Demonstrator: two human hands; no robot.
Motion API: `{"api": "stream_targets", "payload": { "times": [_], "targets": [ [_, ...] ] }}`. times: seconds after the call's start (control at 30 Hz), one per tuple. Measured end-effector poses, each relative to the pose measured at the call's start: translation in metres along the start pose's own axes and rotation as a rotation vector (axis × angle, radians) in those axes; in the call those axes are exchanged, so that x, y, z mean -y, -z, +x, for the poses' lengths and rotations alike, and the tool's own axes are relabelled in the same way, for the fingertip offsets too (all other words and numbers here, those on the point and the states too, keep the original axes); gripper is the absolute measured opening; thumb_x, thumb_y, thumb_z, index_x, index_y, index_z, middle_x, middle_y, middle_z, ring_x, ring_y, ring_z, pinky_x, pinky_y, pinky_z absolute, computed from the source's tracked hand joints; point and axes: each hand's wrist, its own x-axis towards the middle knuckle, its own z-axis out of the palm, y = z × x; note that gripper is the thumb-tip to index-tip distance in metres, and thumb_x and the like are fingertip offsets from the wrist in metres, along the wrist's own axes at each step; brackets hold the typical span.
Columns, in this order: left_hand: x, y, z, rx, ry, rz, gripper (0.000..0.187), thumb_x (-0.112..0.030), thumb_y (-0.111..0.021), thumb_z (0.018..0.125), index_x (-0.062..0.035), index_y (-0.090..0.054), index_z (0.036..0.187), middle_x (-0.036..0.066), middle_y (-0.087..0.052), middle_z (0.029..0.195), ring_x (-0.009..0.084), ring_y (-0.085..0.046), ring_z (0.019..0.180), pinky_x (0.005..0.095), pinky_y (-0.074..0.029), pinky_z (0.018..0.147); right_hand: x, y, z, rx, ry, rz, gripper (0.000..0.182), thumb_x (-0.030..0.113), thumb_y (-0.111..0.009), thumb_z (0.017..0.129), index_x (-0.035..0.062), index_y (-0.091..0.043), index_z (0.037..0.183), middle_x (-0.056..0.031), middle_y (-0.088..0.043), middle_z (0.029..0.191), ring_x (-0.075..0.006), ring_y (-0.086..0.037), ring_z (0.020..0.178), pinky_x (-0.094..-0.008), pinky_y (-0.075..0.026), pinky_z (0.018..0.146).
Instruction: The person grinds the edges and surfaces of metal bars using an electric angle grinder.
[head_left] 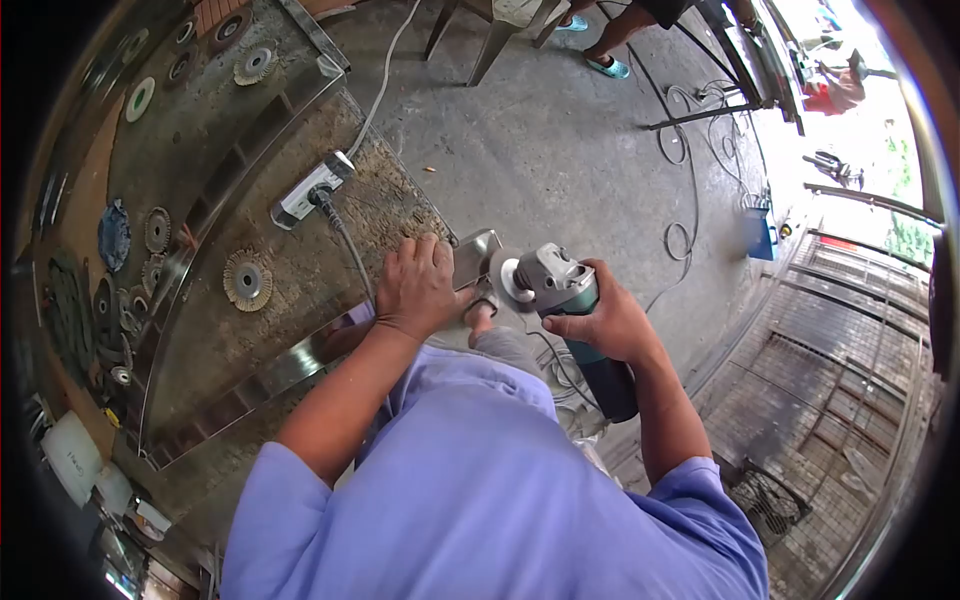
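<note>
At the bench (260,330) edge, right hand (610,325) wrapped tight round the angle grinder (570,320), grip clamped on its teal body. Long axis running from lower right up to upper left, grey head and disc aimed at the shiny steel piece (475,255). Left hand (415,285) pressed flat on that piece, fingers closed over its edge. Nearby, flap disc (247,281) and power strip (310,190) lying on the bench.

Angle grinder (585,335) teal body, silver head; shirt (480,480) lavender-blue; power strip (310,190) white; metal piece (475,258) shiny silver.
</note>
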Motion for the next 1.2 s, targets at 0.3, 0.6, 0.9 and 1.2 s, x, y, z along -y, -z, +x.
{"api": "stream_targets", "payload": {
  "times": [0.3, 0.6, 0.9, 1.2],
  "targets": [
    [0.002, -0.001, -0.001, -0.012, -0.007, -0.006, 0.057, -0.047, -0.084, 0.071, -0.0070, -0.065, 0.106, 0.008, -0.062, 0.111, 0.0278, -0.062, 0.101, 0.0419, -0.052, 0.084, 0.027, 0.009, 0.020, 0.004, 0.049, -0.168, 0.100, 0.049, -0.091, 0.067, -0.0024, -0.046, 0.141, -0.0308, -0.070, 0.114, -0.0445, -0.070, 0.110, -0.0452, -0.054, 0.095],
    [0.003, -0.004, -0.002, 0.041, -0.007, -0.018, 0.071, -0.058, -0.081, 0.072, -0.0050, -0.066, 0.117, 0.008, -0.062, 0.116, 0.0249, -0.059, 0.105, 0.0401, -0.051, 0.084, 0.041, 0.016, 0.034, 0.042, 0.060, -0.182, 0.099, 0.043, -0.091, 0.066, -0.0024, -0.045, 0.141, -0.0317, -0.070, 0.111, -0.0444, -0.070, 0.108, -0.0455, -0.054, 0.094],
    [0.001, -0.003, -0.002, -0.042, -0.019, -0.022, 0.057, -0.047, -0.087, 0.069, -0.0070, -0.066, 0.105, 0.009, -0.062, 0.114, 0.0270, -0.062, 0.101, 0.0411, -0.053, 0.084, 0.046, 0.013, 0.023, 0.048, 0.056, -0.271, 0.099, 0.042, -0.092, 0.067, 0.0000, -0.044, 0.142, -0.0290, -0.071, 0.112, -0.0446, -0.071, 0.107, -0.0458, -0.056, 0.092],
    [0.000, 0.000, -0.003, -0.004, -0.003, -0.029, 0.063, -0.045, -0.085, 0.070, -0.0032, -0.062, 0.112, 0.012, -0.063, 0.116, 0.0289, -0.063, 0.105, 0.0423, -0.053, 0.089, 0.043, 0.011, 0.008, -0.012, 0.062, -0.324, 0.096, 0.038, -0.090, 0.066, 0.0009, -0.044, 0.142, -0.0322, -0.071, 0.108, -0.0481, -0.070, 0.106, -0.0499, -0.055, 0.092]
  ]
}}
